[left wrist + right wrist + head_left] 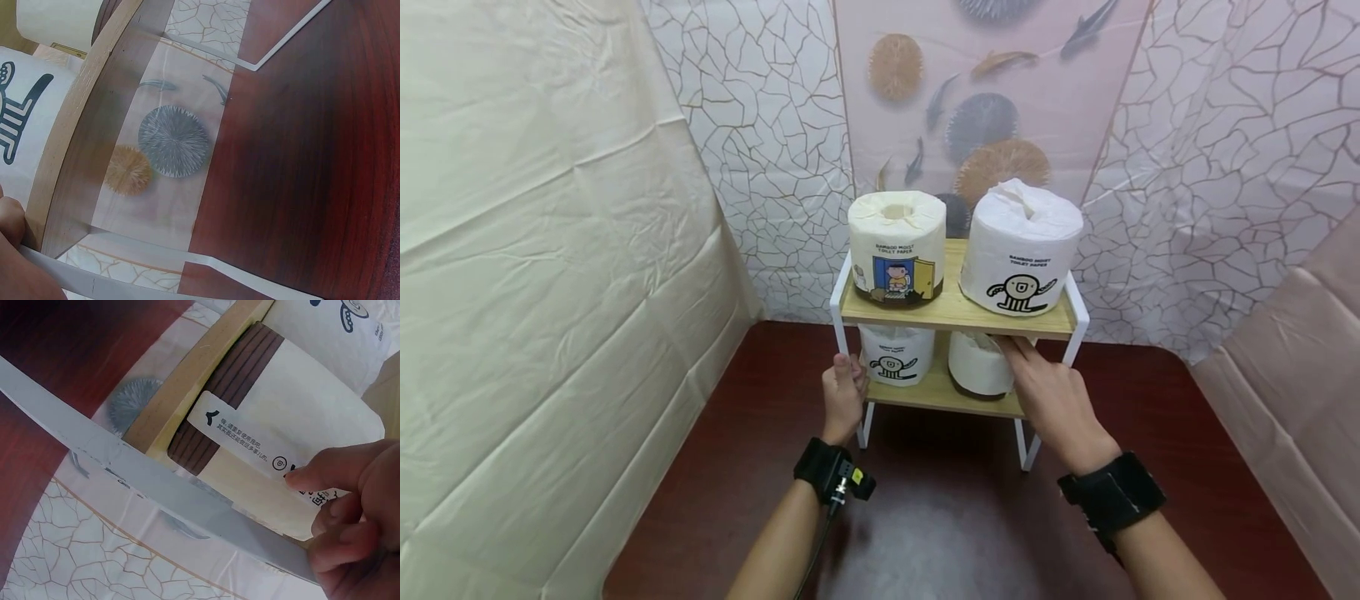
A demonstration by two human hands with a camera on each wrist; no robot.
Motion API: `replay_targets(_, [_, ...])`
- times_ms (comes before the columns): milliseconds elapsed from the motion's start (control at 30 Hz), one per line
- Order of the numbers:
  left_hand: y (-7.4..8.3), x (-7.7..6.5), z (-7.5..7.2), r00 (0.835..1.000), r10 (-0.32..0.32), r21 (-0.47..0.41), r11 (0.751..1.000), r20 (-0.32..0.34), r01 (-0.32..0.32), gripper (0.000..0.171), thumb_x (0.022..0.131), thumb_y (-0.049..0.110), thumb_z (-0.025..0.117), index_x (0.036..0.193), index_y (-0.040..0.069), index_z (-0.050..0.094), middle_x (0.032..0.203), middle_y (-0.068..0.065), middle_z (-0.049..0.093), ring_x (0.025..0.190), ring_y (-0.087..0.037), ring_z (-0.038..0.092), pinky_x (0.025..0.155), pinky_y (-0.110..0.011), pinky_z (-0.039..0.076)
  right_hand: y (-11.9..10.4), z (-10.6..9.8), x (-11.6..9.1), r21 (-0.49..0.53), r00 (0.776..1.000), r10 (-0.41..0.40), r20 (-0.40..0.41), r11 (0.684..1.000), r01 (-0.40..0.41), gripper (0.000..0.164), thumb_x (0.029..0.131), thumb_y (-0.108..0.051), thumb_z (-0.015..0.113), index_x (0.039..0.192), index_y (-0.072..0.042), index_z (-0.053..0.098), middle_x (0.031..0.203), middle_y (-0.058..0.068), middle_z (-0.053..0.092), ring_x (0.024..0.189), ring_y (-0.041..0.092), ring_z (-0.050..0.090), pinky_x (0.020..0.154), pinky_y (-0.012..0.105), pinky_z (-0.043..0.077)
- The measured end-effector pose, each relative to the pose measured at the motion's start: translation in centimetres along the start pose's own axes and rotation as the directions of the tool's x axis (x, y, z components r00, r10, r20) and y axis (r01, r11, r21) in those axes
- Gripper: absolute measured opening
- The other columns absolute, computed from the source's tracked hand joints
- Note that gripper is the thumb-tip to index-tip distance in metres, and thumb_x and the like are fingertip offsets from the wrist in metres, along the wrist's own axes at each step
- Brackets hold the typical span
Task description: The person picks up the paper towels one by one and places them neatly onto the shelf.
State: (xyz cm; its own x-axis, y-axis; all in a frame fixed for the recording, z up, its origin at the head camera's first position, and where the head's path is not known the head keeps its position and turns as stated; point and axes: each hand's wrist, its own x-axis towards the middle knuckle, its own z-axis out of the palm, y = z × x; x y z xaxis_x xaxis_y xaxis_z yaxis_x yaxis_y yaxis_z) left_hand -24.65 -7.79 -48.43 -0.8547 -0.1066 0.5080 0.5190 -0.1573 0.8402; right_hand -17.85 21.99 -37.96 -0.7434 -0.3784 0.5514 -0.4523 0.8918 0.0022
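A small two-tier rack (pixel 925 314) with wooden shelves and white legs holds wrapped toilet paper rolls. On its lower shelf, my right hand (pixel 1056 400) reaches under the upper board and holds a cream roll (pixel 981 367) with a brown base. In the right wrist view, the thumb (pixel 312 470) lies on the roll's printed label, with other fingers curled close by. At the rack's left side, my left hand (pixel 844 396) grips the white frame beside a white roll (pixel 897 358). Only part of that hand shows in the left wrist view, at the shelf corner.
On the upper shelf stand a cream roll (pixel 897 250) with a cartoon print and a white roll (pixel 1022 250). The rack stands on a dark red table (pixel 925 517). Patterned cloth (pixel 760 142) hangs behind, and pale padded panels (pixel 572 250) flank the table.
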Motion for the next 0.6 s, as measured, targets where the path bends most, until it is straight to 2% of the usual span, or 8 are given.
replay_targets(333, [0.15, -0.22, 0.05, 1.0, 0.017, -0.035, 0.999, 0.014, -0.017, 0.067, 0.11, 0.064, 0.032, 0.069, 0.011, 0.033, 0.053, 0.009, 0.027, 0.043, -0.006, 0.021, 0.041, -0.023, 0.019, 0.22, -0.13, -0.07, 0.036, 1.0, -0.008, -0.006, 0.999, 0.008, 0.072, 0.092, 0.013, 0.058, 0.157, -0.016, 0.046, 0.143, 0.01, 0.059, 0.046, 0.018, 0.04, 0.04, 0.04, 0.041])
replay_targets(600, [0.2, -0.01, 0.04, 1.0, 0.028, -0.024, 0.999, 0.01, -0.028, 0.066, 0.109, 0.065, 0.033, 0.07, 0.012, 0.035, 0.053, 0.01, 0.029, 0.043, -0.005, 0.022, 0.041, -0.023, 0.02, 0.15, -0.6, -0.06, 0.027, 1.0, -0.015, -0.023, 1.0, 0.016, 0.064, 0.094, 0.006, 0.064, 0.154, -0.01, 0.05, 0.14, 0.011, 0.06, 0.048, 0.021, 0.047, 0.042, 0.043, 0.045])
